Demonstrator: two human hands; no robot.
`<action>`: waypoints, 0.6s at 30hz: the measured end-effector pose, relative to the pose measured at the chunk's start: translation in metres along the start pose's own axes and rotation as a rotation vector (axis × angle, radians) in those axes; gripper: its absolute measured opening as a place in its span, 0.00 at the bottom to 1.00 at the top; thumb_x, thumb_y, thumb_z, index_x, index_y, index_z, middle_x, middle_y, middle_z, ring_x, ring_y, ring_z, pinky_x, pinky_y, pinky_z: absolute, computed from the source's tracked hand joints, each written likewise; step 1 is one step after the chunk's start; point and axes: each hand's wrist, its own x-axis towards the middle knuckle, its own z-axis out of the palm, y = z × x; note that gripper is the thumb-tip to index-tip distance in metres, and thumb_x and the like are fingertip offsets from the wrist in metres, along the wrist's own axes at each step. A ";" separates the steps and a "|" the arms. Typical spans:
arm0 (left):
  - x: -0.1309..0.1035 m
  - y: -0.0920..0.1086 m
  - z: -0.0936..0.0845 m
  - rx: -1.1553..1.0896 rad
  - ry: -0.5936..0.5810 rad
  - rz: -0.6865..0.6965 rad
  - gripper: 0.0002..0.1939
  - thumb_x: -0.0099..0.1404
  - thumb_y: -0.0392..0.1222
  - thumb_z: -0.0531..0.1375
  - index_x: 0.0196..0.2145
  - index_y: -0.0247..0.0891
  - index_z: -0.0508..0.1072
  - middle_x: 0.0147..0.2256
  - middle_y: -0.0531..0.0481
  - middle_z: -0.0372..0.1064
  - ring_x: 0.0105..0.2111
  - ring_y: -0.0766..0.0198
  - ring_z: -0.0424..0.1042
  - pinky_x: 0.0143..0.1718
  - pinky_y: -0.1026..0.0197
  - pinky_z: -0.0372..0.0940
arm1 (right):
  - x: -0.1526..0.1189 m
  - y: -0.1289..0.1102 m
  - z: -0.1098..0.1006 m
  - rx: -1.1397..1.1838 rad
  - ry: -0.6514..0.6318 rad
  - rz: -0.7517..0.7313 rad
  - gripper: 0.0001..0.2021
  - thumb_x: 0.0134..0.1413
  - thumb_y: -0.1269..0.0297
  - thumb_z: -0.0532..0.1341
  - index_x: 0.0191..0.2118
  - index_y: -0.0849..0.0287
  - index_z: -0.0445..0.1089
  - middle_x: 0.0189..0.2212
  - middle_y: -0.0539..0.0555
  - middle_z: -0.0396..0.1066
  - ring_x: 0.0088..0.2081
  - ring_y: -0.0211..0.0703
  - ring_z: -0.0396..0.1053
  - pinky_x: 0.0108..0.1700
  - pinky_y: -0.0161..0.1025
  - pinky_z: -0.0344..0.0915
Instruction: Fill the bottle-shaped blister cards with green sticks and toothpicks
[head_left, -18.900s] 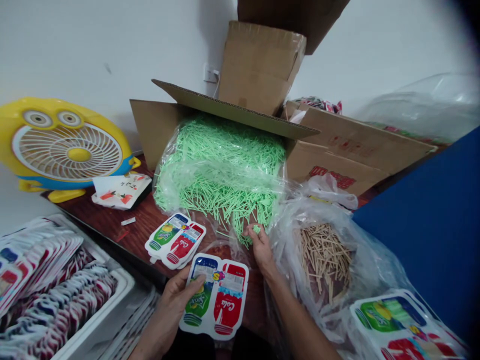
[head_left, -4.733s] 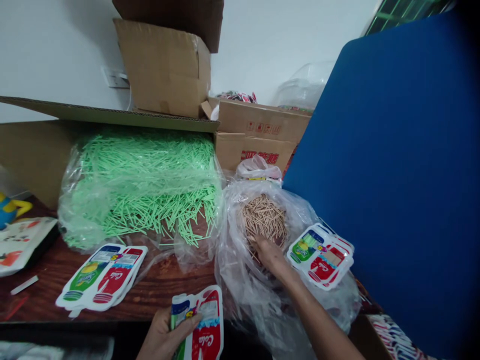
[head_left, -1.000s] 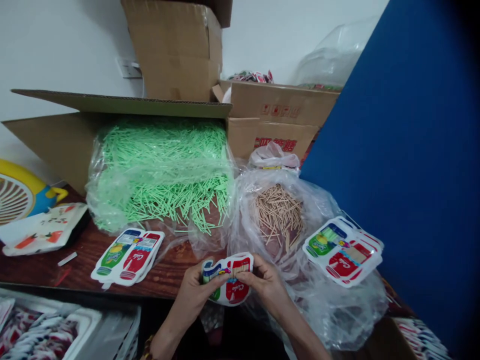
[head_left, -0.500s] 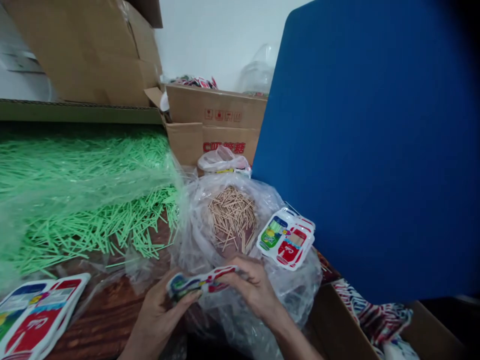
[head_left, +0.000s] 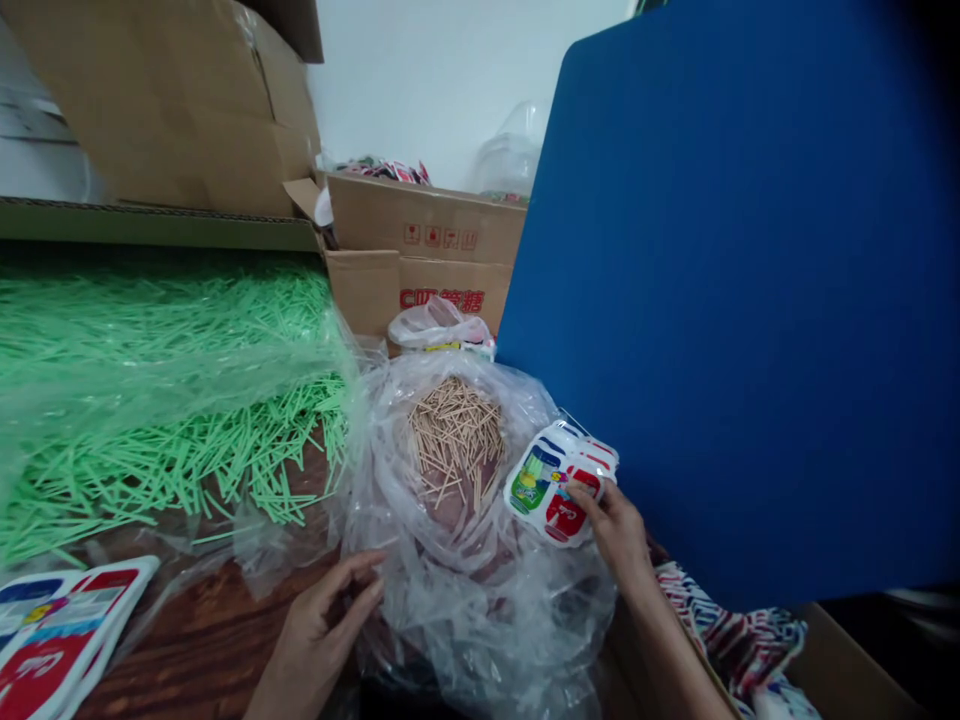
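My right hand [head_left: 616, 525] has its thumb and fingers on the right edge of the top printed packet [head_left: 536, 480]. This flat, white-edged packet shows a blue-green panel beside a red cola panel. It lies on a small stack at the right side of a clear plastic bag [head_left: 375, 455]. Inside the bag's opening is a heap of short tan sticks [head_left: 456, 430]. My left hand [head_left: 330, 625] hovers at the bag's lower left, thumb and fingers apart with nothing between them. More such packets [head_left: 67, 630] lie on the brown wooden surface at the lower left.
Thin green sticks [head_left: 225, 440] under clear plastic spread across the left. Cardboard boxes [head_left: 431, 215] stand at the back. A big blue panel [head_left: 712, 300] fills the right side. Below it, an open carton holds many striped packets [head_left: 735, 635].
The packet that both hands held over the bag is no longer in them. My right hand has moved right to the stack, while my left stays near its place with its fingers parted.
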 end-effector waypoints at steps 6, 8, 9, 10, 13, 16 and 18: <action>0.019 0.016 0.022 0.100 -0.011 0.131 0.13 0.62 0.48 0.59 0.41 0.40 0.76 0.33 0.49 0.77 0.34 0.58 0.76 0.37 0.61 0.70 | 0.008 0.024 -0.022 -0.242 0.339 -0.067 0.30 0.50 0.45 0.59 0.52 0.63 0.65 0.48 0.63 0.68 0.45 0.53 0.68 0.45 0.45 0.66; 0.030 0.034 0.038 0.120 -0.066 0.173 0.12 0.63 0.46 0.58 0.42 0.42 0.75 0.37 0.48 0.77 0.37 0.58 0.76 0.40 0.59 0.70 | 0.015 0.027 -0.029 -0.245 0.323 -0.012 0.31 0.52 0.44 0.55 0.54 0.64 0.63 0.52 0.65 0.65 0.51 0.54 0.65 0.51 0.47 0.62; 0.037 0.043 0.047 0.126 -0.102 0.185 0.12 0.64 0.46 0.57 0.43 0.42 0.74 0.38 0.48 0.76 0.38 0.57 0.76 0.41 0.58 0.70 | 0.020 0.028 -0.031 -0.235 0.291 0.024 0.31 0.53 0.44 0.54 0.54 0.63 0.63 0.53 0.64 0.65 0.52 0.54 0.64 0.54 0.47 0.60; 0.044 0.051 0.056 0.129 -0.144 0.191 0.11 0.65 0.45 0.56 0.44 0.43 0.73 0.40 0.47 0.76 0.41 0.57 0.75 0.44 0.56 0.69 | 0.023 0.029 -0.032 -0.221 0.263 0.050 0.31 0.54 0.44 0.54 0.55 0.63 0.62 0.54 0.64 0.64 0.54 0.55 0.63 0.55 0.48 0.58; 0.067 0.066 0.086 0.135 -0.214 0.214 0.17 0.65 0.43 0.56 0.51 0.42 0.68 0.48 0.44 0.73 0.48 0.54 0.72 0.51 0.50 0.66 | 0.031 0.030 -0.030 -0.171 0.251 0.071 0.29 0.54 0.44 0.53 0.54 0.61 0.63 0.53 0.62 0.66 0.55 0.55 0.62 0.57 0.49 0.57; 0.088 0.064 0.116 0.134 -0.288 0.268 0.25 0.64 0.40 0.57 0.59 0.43 0.60 0.57 0.42 0.65 0.57 0.51 0.64 0.58 0.45 0.58 | 0.034 0.033 -0.023 -0.115 0.313 0.093 0.27 0.53 0.44 0.54 0.49 0.60 0.66 0.48 0.61 0.70 0.51 0.54 0.66 0.53 0.48 0.61; 0.099 0.058 0.132 0.113 -0.340 0.281 0.30 0.64 0.40 0.57 0.62 0.46 0.55 0.61 0.44 0.59 0.60 0.51 0.58 0.61 0.45 0.53 | 0.037 0.038 -0.018 -0.050 0.365 0.121 0.25 0.51 0.43 0.57 0.45 0.60 0.67 0.45 0.59 0.72 0.48 0.53 0.68 0.49 0.46 0.65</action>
